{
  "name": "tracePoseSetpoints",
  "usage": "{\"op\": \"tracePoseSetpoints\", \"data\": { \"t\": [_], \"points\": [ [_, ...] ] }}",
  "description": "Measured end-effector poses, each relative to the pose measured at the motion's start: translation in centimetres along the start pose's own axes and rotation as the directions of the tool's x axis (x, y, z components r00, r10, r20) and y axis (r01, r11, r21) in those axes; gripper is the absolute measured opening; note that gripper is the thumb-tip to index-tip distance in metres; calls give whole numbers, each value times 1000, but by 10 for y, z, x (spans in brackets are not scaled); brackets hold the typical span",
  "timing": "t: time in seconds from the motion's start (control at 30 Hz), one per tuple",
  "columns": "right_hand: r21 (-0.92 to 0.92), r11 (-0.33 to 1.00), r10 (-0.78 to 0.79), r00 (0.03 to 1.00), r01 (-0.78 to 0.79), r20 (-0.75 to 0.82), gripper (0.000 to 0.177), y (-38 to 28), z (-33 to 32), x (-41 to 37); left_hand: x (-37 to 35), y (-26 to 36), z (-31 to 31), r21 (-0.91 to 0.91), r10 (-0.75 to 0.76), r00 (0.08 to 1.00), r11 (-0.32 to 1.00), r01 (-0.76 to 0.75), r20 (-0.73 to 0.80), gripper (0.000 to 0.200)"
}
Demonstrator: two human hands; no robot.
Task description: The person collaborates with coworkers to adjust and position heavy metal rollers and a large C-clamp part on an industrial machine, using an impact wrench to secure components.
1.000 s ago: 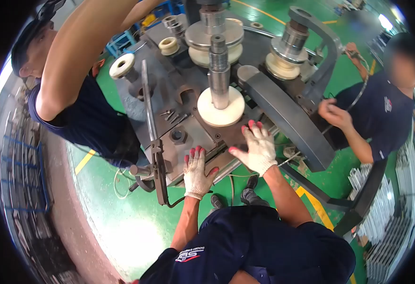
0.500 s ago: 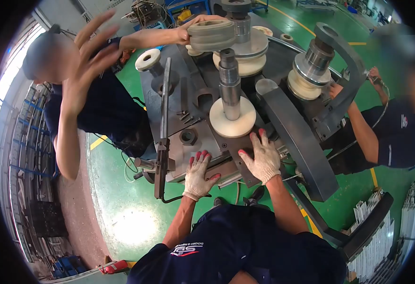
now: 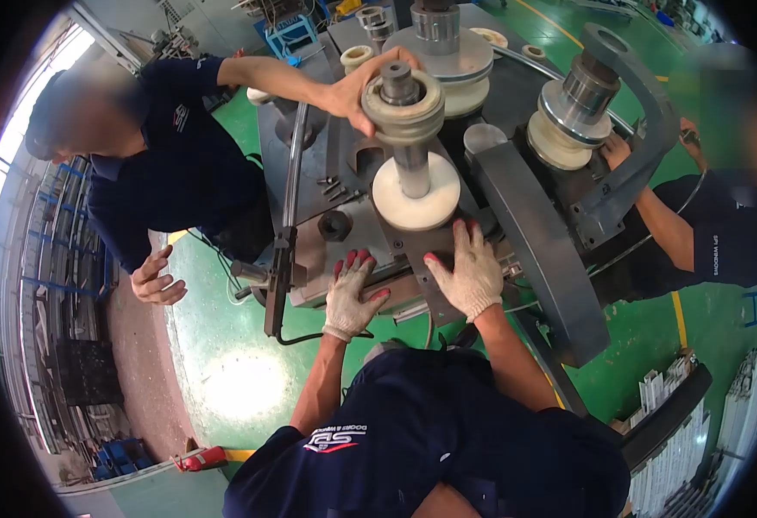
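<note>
My left hand [image 3: 351, 295], in a white knit glove with red fingertips, lies flat on the front edge of the machine's metal top [image 3: 309, 278]. My right hand [image 3: 468, 274], gloved the same way, rests with fingers spread just in front of a cream roller disc [image 3: 417, 207] on an upright steel shaft [image 3: 411, 166]. Neither hand holds anything. Around the upper shaft sits a grey-beige grooved roller [image 3: 406, 121], with a co-worker's hand [image 3: 357, 95] gripping its left side. A large hex nut [image 3: 334, 226] lies beyond my left hand.
Right of my right hand stands a long dark metal arm [image 3: 542, 250]. More rollers on shafts [image 3: 560, 129] stand behind it, near a second co-worker [image 3: 715, 224]. Several bolts [image 3: 334, 190] lie on the top. A steel rod [image 3: 295, 173] rises at left.
The co-worker's hand has brought the grooved roller from beside the shaft's top down around the shaft. That person's other hand has dropped. My hands stay on the machine.
</note>
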State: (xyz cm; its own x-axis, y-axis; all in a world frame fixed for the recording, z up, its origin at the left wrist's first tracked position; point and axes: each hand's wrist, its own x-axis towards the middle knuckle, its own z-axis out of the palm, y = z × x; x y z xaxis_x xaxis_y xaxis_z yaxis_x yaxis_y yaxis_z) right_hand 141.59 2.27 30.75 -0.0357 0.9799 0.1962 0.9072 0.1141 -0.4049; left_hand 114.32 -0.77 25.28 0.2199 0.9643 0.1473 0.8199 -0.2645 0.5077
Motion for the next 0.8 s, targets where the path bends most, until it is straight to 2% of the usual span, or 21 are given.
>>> {"op": "tracePoseSetpoints", "data": {
  "t": [0.1,0.23,0.53,0.8],
  "points": [
    [-30,999,-17,1000,16,-20,90,1,4,-2,-1,-1,0,8,14,1000,1000,-14,-5,77],
    [21,998,63,997,-64,40,89,-5,0,-4,-3,-7,-1,38,47,999,998,-47,-2,79],
    [-68,994,84,992,-91,-94,86,-13,15,-11,-7,-24,2,102,134,991,985,-136,28,87],
    [-117,988,86,989,-100,-119,86,-8,23,-13,-12,-28,-4,68,165,983,983,-170,76,91]
  ]
}}
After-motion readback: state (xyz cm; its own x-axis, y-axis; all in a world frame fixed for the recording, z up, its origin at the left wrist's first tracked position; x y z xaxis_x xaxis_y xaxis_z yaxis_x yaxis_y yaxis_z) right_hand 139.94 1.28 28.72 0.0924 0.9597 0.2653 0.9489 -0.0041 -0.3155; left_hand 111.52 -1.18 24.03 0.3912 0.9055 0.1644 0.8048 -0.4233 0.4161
